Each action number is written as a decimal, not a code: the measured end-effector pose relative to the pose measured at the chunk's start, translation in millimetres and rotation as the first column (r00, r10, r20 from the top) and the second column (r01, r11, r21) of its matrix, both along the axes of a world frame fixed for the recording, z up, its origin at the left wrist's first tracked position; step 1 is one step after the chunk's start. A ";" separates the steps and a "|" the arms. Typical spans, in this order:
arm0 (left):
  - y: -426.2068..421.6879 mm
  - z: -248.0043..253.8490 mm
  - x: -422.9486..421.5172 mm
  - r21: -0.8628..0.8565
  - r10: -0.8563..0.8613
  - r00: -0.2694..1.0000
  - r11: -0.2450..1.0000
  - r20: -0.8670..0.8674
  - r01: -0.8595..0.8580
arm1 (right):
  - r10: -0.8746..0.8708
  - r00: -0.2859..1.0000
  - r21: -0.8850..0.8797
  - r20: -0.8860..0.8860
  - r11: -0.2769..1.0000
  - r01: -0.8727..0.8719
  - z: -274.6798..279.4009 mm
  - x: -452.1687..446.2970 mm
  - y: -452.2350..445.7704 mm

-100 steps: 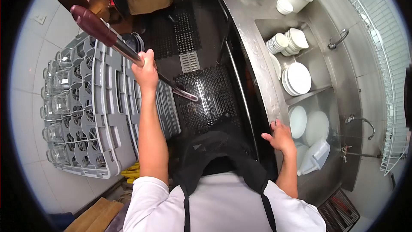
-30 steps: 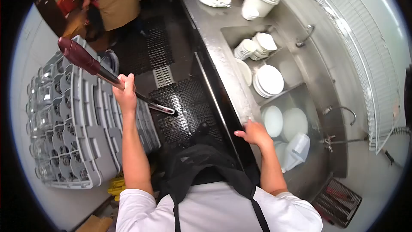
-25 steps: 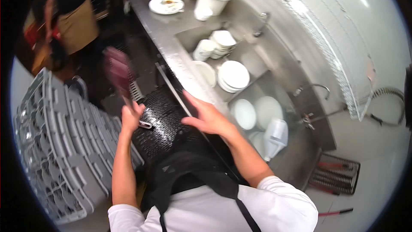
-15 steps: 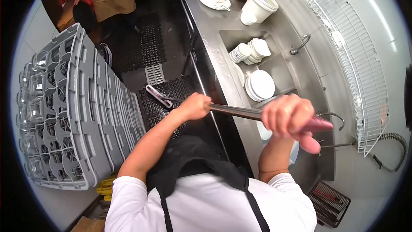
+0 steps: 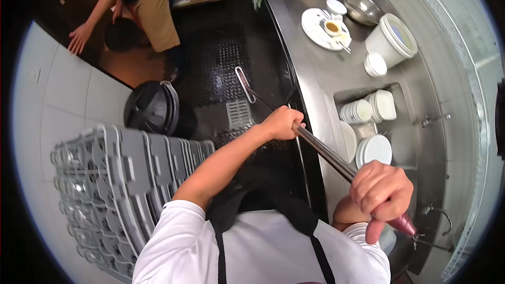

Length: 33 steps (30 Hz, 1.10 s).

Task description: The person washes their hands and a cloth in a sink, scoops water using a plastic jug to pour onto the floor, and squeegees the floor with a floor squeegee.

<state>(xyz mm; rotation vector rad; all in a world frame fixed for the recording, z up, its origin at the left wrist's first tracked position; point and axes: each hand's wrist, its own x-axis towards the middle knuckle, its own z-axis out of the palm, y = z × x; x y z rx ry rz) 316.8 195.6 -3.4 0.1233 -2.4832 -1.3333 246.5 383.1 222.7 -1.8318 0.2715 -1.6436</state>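
Note:
A long-handled floor squeegee (image 5: 329, 153) slants across the view, with a metal pole and a dark red grip end. Its narrow, white-edged head (image 5: 244, 84) is on the dark floor mat beyond the drain grate. My left hand (image 5: 283, 122) is wrapped round the middle of the pole. Higher up, near the red end, my right hand (image 5: 381, 192) is closed on the same pole, thumb pointing down. Below the right hand, part of the sink is hidden.
Left stand stacked grey glass racks (image 5: 126, 179) and a black bin (image 5: 150, 108). On the right, a steel counter (image 5: 315, 73) holds a used plate (image 5: 318, 29), a white bucket (image 5: 389, 39) and a sink with stacked dishes (image 5: 376, 150). Ahead, a person in a tan apron (image 5: 158, 18) reaches out an arm.
The squeegee head has moved forward, past the drain grate. My hands have shifted with the pole, and the view has turned. The other person's arm is now stretched out to the left.

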 end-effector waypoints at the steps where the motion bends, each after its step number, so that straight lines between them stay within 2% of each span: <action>1: -23.2 3.0 -14.9 -0.008 0.044 0.999 0.999 -0.006 -0.044 | -0.036 0.999 -0.017 0.024 0.999 0.037 1.4 -16.1 -24.6; 2: -43.3 9.4 -26.6 -0.013 0.088 0.996 0.996 -0.012 -0.088 | -0.056 0.996 -0.061 -0.065 0.997 0.052 4.6 -36.3 -48.7; 4: -74.1 16.5 -48.1 0.024 0.225 0.973 0.974 -0.049 -0.225 | -0.286 0.956 -0.051 0.063 0.956 0.290 2.5 -55.2 -82.1; 6: -103.0 14.3 -74.2 0.054 0.294 0.952 0.956 -0.089 -0.290 | -0.511 0.848 -0.017 0.142 0.855 0.518 -1.7 -71.2 -113.6; 7: -118.0 12.2 -83.7 0.070 0.323 0.940 0.946 -0.106 -0.317 | -0.541 0.819 0.011 0.189 0.835 0.550 -1.8 -76.3 -127.5; 8: -134.9 14.7 -92.9 -0.004 0.305 0.925 0.949 -0.224 -0.314 | -0.574 0.785 0.034 0.232 0.812 0.583 -1.9 -81.7 -141.5; 10: -167.3 15.4 -109.9 -0.021 0.263 0.943 0.962 -0.205 -0.273 | -0.638 0.708 0.077 0.302 0.757 0.649 -0.9 -93.7 -170.2; 13: -222.7 14.4 -129.8 0.017 0.201 0.962 0.979 -0.183 -0.202 | -0.612 0.743 0.091 0.272 0.785 0.613 1.1 -127.8 -219.9; 14: -248.6 16.0 -133.3 0.019 0.170 0.973 0.985 -0.158 -0.169 | -0.554 0.809 0.113 0.197 0.833 0.542 -1.7 -143.4 -237.1; 17: -336.0 -2.9 -147.3 0.084 0.139 0.983 0.988 -0.119 -0.129 | -0.387 0.918 0.014 -0.085 0.921 0.389 -4.1 -178.6 -331.3; 19: -404.8 -16.8 -154.6 0.105 0.014 0.998 0.994 -0.061 -0.007 | -0.292 0.956 -0.007 -0.030 0.956 0.292 -6.8 -181.0 -407.2; 21: -470.5 -11.8 -157.6 0.145 -0.054 0.998 0.988 -0.016 0.056 | 0.014 0.999 0.178 -0.040 0.984 -0.007 5.0 -183.1 -493.9; 22: -503.9 -9.2 -161.9 0.155 -0.077 0.997 0.985 -0.008 0.077 | 0.089 0.996 0.177 0.014 0.980 -0.090 9.5 -179.4 -535.8; 25: -595.6 -1.0 -183.8 0.197 -0.081 0.994 0.976 -0.076 0.094 | 0.008 0.999 0.131 -0.041 0.991 -0.003 26.6 -194.5 -622.9; 26: -616.3 -2.2 -203.6 0.214 -0.057 0.993 0.974 -0.107 0.079 | -0.099 0.995 0.146 -0.013 0.984 0.100 24.7 -210.6 -639.2; 27: -639.3 -1.5 -216.2 0.229 -0.035 0.987 0.971 -0.154 0.070 | -0.290 0.957 0.137 0.028 0.949 0.284 23.0 -210.0 -657.1; 28: -660.9 -2.0 -229.4 0.217 -0.026 0.993 0.975 -0.113 0.050 | -0.470 0.880 0.135 0.067 0.878 0.458 18.0 -209.7 -674.4; 29: -680.5 -4.9 -241.0 0.193 0.076 0.982 0.980 -0.173 -0.042 | -0.630 0.770 0.138 0.100 0.776 0.616 13.0 -209.2 -694.4; 30: -698.5 -9.9 -252.4 0.172 0.174 0.957 0.976 -0.232 -0.135 | -0.694 0.718 0.142 0.052 0.716 0.683 8.7 -211.2 -716.8; 31: -714.1 -17.1 -265.4 0.157 0.265 0.919 0.961 -0.291 -0.228 | -0.685 0.727 0.137 0.043 0.725 0.675 1.8 -216.3 -742.4; 32: -727.7 -24.2 -276.2 0.126 0.356 0.910 0.934 -0.212 -0.336 | -0.674 0.738 0.132 0.035 0.735 0.665 -7.4 -224.3 -768.7; 33: -739.1 -32.3 -292.3 0.243 0.422 0.889 0.894 -0.178 -0.376 | -0.659 0.752 0.130 0.031 0.749 0.650 -16.1 -239.3 -790.0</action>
